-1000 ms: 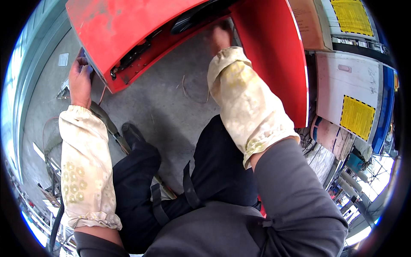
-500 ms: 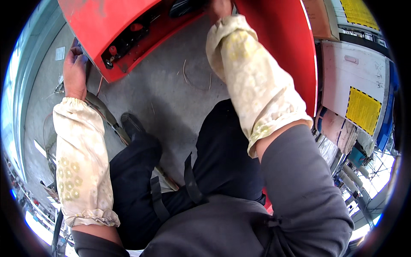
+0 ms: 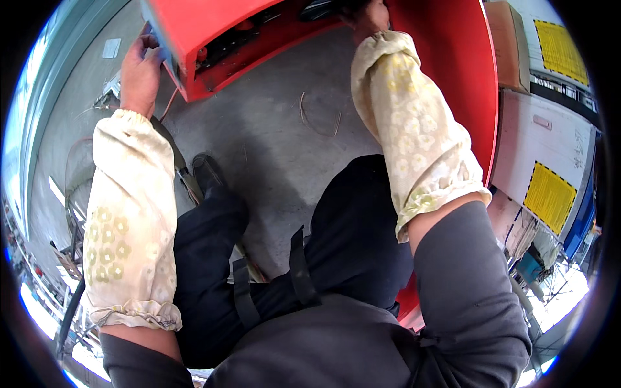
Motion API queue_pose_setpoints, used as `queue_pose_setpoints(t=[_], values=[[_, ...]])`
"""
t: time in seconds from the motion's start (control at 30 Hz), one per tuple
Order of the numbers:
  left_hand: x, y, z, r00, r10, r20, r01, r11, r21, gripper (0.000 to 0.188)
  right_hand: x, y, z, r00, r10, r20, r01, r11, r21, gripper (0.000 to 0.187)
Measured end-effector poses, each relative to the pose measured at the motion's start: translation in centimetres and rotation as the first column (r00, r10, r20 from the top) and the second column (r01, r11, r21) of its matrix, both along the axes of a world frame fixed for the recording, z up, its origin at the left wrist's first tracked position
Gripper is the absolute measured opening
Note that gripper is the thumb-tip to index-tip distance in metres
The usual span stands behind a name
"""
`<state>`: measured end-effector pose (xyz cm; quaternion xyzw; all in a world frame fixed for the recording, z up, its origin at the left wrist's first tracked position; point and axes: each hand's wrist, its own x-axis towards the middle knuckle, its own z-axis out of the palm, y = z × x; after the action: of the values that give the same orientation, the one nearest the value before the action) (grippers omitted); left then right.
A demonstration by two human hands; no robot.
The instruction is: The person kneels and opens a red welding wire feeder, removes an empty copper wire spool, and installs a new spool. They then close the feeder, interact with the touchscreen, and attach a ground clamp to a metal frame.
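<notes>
A large red metal housing (image 3: 226,19) fills the top of the view, with dark fittings (image 3: 236,40) inside its curved opening. My left hand (image 3: 141,74) is at the housing's outer left side, fingers bent and closed with the thumb against them; what they hold is hidden. At the top, my right hand (image 3: 370,18) reaches inside the red opening, close to a black rounded part (image 3: 320,9). Its fingers curl into shadow, and whatever they touch cannot be made out. Both forearms wear cream flowered sleeve covers.
A curved red panel (image 3: 446,71) stands to the right of my right arm. Thin wire pieces (image 3: 320,129) lie on the grey floor. A hose (image 3: 169,139) runs past my left foot. At the far right are a cardboard box (image 3: 506,45) and white cabinets (image 3: 537,129) with yellow labels.
My view has shifted, so the housing and both hands appear farther right and higher. My left hand stays at the housing's side and my right hand stays inside the opening.
</notes>
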<state>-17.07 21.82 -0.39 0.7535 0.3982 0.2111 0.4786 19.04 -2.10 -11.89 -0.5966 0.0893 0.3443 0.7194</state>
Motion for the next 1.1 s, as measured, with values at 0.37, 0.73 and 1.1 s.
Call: queue_pose_setpoints(t=[0.37, 0.73, 1.1], values=[[-0.1, 0.5, 0.4, 0.999, 0.008, -0.051, -0.009, 1.000, -0.006, 0.017, -5.3, -0.9, 9.3, 0.965, 0.242, -0.104, -0.235, 0.969, 0.081, 0.068], [0.3, 0.6, 0.5, 0.993, -0.014, -0.114, 0.020, 0.999, 0.051, 0.027, -6.3, -2.7, 10.1, 0.882, 0.012, 0.471, 0.064, 0.987, -0.146, 0.067], [0.3, 0.3, -0.3, 0.998, 0.001, -0.058, 0.005, 0.996, 0.093, 0.026, -8.9, -1.1, 12.7, 0.936, 0.047, 0.349, -0.046, 0.999, -0.010, 0.057]])
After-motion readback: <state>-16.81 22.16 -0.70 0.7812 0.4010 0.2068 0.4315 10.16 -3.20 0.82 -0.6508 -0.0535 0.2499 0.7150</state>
